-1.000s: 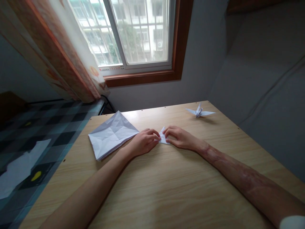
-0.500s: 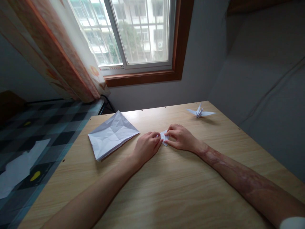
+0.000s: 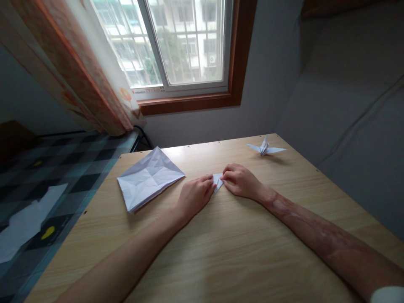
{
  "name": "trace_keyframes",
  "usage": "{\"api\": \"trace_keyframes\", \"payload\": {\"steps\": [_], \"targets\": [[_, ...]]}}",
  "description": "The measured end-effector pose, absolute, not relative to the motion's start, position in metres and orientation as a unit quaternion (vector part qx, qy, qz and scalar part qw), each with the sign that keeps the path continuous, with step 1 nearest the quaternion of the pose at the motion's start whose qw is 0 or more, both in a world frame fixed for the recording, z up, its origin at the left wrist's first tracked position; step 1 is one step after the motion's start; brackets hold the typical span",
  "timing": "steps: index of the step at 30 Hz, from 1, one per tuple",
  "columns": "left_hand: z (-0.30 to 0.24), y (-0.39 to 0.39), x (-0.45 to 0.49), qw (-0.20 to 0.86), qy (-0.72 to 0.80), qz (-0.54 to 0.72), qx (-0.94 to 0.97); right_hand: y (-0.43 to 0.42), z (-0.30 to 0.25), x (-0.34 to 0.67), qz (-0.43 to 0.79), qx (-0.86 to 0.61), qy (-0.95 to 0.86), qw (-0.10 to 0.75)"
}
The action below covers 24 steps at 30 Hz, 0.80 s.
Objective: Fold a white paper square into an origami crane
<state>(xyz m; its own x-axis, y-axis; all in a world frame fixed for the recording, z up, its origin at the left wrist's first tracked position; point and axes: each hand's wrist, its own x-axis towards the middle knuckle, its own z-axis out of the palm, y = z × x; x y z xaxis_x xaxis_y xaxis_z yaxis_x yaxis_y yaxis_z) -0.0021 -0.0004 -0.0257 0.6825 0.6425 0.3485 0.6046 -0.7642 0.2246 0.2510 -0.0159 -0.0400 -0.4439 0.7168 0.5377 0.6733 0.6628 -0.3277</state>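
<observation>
A small folded piece of white paper [image 3: 217,180] lies on the wooden table [image 3: 202,248], between my two hands. My left hand [image 3: 197,192] grips its left side, fingers closed and pressed down on it. On the other side, my right hand [image 3: 239,181] pinches the paper's right edge between thumb and fingers. The fingers partly cover the paper, so its full shape is hidden. Farther right stands a white paper crane [image 3: 264,149] with its wings spread. To the left of my left hand rests a stack of creased white paper sheets [image 3: 150,179].
A bed with a checked cover [image 3: 19,168] adjoins the table on the left, with torn white paper [image 3: 28,221] on it. Beyond the table are a barred window [image 3: 189,42] and an orange-patterned curtain [image 3: 75,63]. A grey wall [image 3: 353,105] borders the right side.
My right fingers have shifted slightly right along the small paper, and more of its surface shows. A narrow flap at its lower edge now looks flatter. My left hand stays nearly in place.
</observation>
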Motion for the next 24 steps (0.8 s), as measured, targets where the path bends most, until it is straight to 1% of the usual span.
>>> {"api": "trace_keyframes", "payload": {"steps": [5, 14, 20, 24], "targets": [[-0.029, 0.000, 0.001, 0.022, 0.325, 0.183, 0.928, -0.015, -0.042, 0.252, 0.028, -0.406, -0.847, 0.342], [-0.033, 0.001, -0.002, 0.021, 0.281, 0.087, 0.956, -0.015, -0.040, 0.256, 0.077, -0.414, -0.831, 0.364], [-0.038, -0.006, 0.004, -0.012, 0.252, 0.119, 0.960, -0.015, -0.042, 0.264, 0.080, -0.399, -0.839, 0.361], [-0.038, -0.006, 0.005, -0.027, 0.238, 0.119, 0.964, -0.016, -0.043, 0.270, 0.058, -0.388, -0.863, 0.318]]}}
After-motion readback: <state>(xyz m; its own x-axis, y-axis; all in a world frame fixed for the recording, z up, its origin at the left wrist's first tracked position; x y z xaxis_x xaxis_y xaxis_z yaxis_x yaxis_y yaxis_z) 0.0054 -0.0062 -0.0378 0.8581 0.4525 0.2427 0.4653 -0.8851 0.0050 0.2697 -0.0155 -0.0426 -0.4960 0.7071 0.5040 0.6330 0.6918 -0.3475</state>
